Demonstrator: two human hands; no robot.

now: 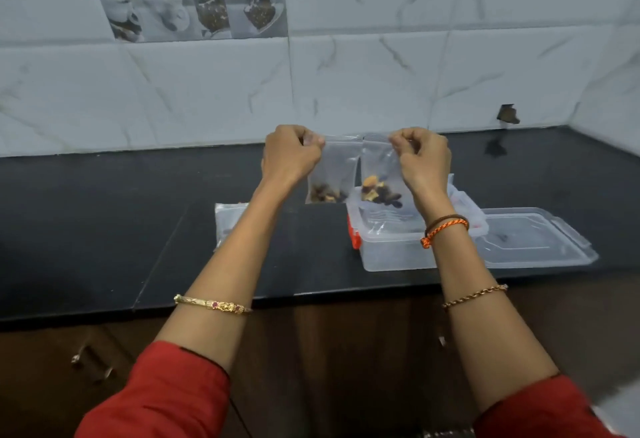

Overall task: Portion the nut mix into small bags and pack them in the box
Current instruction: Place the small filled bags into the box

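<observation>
left hand and right hand each pinch an upright bag, right bag directly over box, left bag beside it.

1. The box was partly hidden behind the right forearm, so its contents could not be made out.
2. A stack of empty bags on the surface lay half behind the left forearm.
3. The fingers covered the top edge of the left bag.
4. The nuts inside were too blurred to name.
</observation>
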